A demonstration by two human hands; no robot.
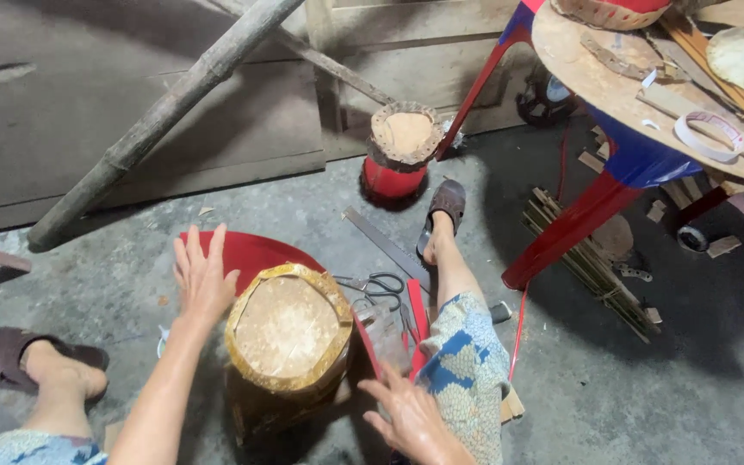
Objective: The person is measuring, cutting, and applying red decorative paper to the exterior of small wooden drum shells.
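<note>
The small drum [288, 331] stands skin-up on the concrete floor [647, 387] between the knees, easy to reach (scissors [379, 284] lie beside); left hand [202, 277] and right hand [408, 416] hover spread, empty.

Item: small drum [289, 340], one, standing upright on the floor between my knees. Its round skin top faces up at me, pale tan and mottled, ringed by a ragged yellow-gold edge folded down over the rim. The body below is dark and mostly hidden under the head. It sits between my hands, just beside my open left hand [202, 277], with a red lid-shaped piece behind it.
</note>
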